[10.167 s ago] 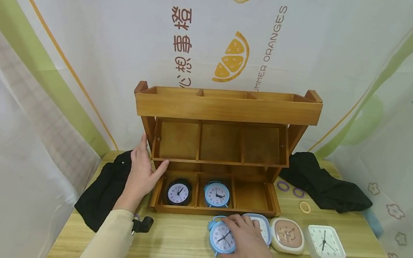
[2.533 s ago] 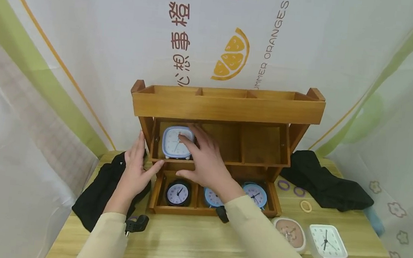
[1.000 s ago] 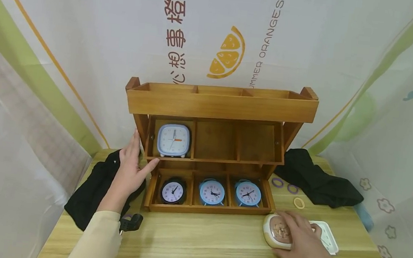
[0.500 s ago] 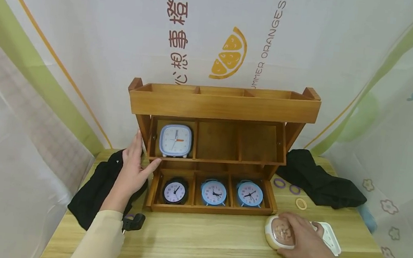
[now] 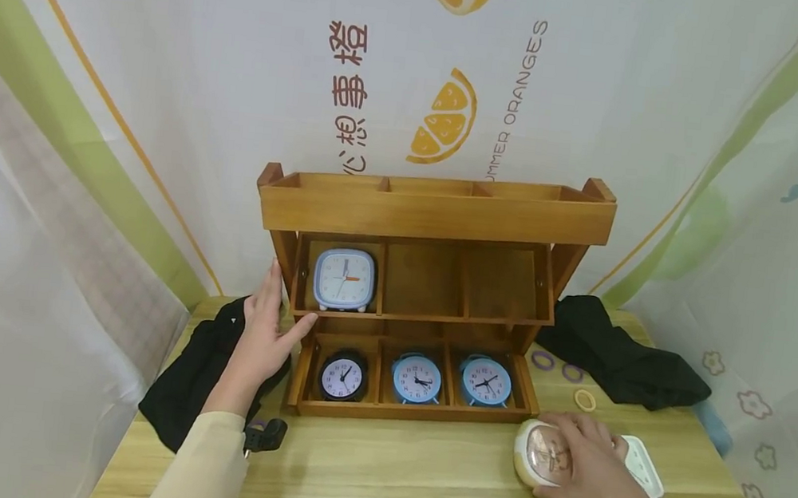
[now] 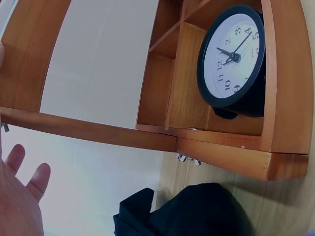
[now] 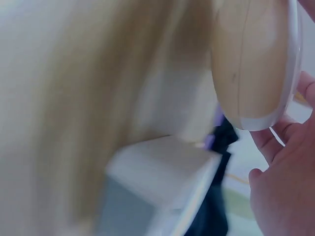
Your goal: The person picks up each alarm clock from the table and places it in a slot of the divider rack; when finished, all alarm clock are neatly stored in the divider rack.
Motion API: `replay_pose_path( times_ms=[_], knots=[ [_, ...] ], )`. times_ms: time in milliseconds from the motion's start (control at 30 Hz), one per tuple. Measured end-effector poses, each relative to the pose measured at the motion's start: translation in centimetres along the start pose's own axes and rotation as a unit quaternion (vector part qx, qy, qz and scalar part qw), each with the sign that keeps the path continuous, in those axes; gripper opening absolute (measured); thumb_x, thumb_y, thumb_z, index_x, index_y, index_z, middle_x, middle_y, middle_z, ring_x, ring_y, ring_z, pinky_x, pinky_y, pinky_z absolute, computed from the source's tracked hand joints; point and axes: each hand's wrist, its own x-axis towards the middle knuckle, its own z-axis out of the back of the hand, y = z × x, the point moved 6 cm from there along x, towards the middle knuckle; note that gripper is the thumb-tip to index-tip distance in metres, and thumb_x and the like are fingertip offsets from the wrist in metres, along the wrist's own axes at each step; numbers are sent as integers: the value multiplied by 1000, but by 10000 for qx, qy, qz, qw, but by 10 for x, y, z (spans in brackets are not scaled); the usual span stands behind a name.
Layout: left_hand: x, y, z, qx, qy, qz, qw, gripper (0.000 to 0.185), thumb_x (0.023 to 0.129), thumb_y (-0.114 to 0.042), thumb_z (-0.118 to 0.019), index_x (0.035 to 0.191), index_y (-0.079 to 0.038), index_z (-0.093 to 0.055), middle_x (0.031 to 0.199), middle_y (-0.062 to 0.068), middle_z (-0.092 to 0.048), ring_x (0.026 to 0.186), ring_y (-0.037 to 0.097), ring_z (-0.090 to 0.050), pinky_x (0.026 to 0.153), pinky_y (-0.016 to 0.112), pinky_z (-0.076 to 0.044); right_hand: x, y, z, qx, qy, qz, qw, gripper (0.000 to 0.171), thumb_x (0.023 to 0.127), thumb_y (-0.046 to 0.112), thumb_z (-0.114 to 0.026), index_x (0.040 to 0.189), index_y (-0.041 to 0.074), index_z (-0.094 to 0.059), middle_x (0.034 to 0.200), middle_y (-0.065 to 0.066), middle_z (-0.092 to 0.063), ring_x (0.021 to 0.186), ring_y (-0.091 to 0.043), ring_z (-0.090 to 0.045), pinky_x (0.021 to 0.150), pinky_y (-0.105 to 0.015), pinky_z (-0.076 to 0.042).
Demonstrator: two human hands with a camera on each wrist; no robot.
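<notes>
My right hand (image 5: 597, 472) grips a cream alarm clock (image 5: 547, 454) with a brown bear-patterned face, at the table's right. In the right wrist view, fingers curl round the side of its cream casing (image 7: 251, 64). My left hand (image 5: 263, 344) lies along the left side of a wooden tiered shelf (image 5: 438, 213), fingers straight and thumb near the middle tier's edge. A blue-rimmed square clock (image 5: 344, 279) stands in the middle tier's left compartment. The bottom tier holds a black round clock (image 5: 342, 377) at left and two light blue clocks, one central (image 5: 417, 379), one at right (image 5: 486, 382).
A white square clock (image 5: 645, 469) lies right of my right hand, partly hidden by it. Black cloths lie at left (image 5: 202, 378) and right (image 5: 630, 359). Purple rings (image 5: 543, 361) and a yellow ring (image 5: 584, 400) lie by the shelf's right side.
The second light blue clock went into the bottom right compartment and the blue-rimmed clock into the middle tier's left. My right hand then moved right and took hold of the cream clock, now tilted.
</notes>
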Motion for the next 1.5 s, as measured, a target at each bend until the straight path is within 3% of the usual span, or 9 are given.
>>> replay_pose_path(
  times_ms=[167,367,600,900,1100,1300,1500],
  knots=[
    [-2,1,0,-10,3,-38,10000,104,102,-33,-69,168,-22,11,176,8,4,153,51,-3,112,76,-22,16,34,29,-127,-522,658,9964,100,50,46,-103,137,21,-60,119,-9,-54,112,-36,-47,85,-61,-23],
    [0,-1,2,-42,-91,-218,9997,105,101,-29,-70,168,-24,11,176,10,2,153,51,-4,112,75,-21,49,83,69,-196,-1163,1548,9809,104,46,43,-104,137,19,-58,128,-14,-49,109,-36,-42,82,-58,-23],
    [3,0,0,8,-65,-124,9999,103,102,-34,-68,168,-25,11,176,10,1,152,52,-6,111,75,-24,90,127,96,-152,-1439,2092,9671,107,49,42,-104,141,16,-56,130,-17,-48,110,-39,-40,80,-51,-23],
    [2,0,0,9,-76,-138,9999,104,101,-32,-69,168,-22,9,176,11,1,153,51,-5,113,72,-23,145,156,97,-6,-1313,2120,9684,103,57,48,-101,144,19,-53,129,-20,-50,115,-41,-41,92,-60,-30],
    [3,1,-1,26,-66,-95,9999,103,102,-33,-68,168,-23,10,176,7,2,153,50,-5,113,72,-23,179,173,89,102,-1301,2199,9668,102,59,44,-102,146,18,-56,140,-17,-49,131,-37,-41,108,-68,-24],
    [3,-1,-2,13,-75,-191,9998,103,101,-32,-69,169,-17,7,175,10,0,153,50,-5,114,72,-22,198,181,77,128,-1113,2003,9733,100,60,49,-101,147,24,-57,145,-12,-45,137,-33,-36,113,-69,-19],
    [3,-1,-1,10,-214,-356,9991,105,100,-28,-71,169,-20,7,175,11,-1,152,50,-5,115,70,-18,206,184,72,82,-954,1782,9793,99,63,51,-99,148,28,-56,148,-9,-45,141,-36,-32,110,-74,-20]
  ],
)
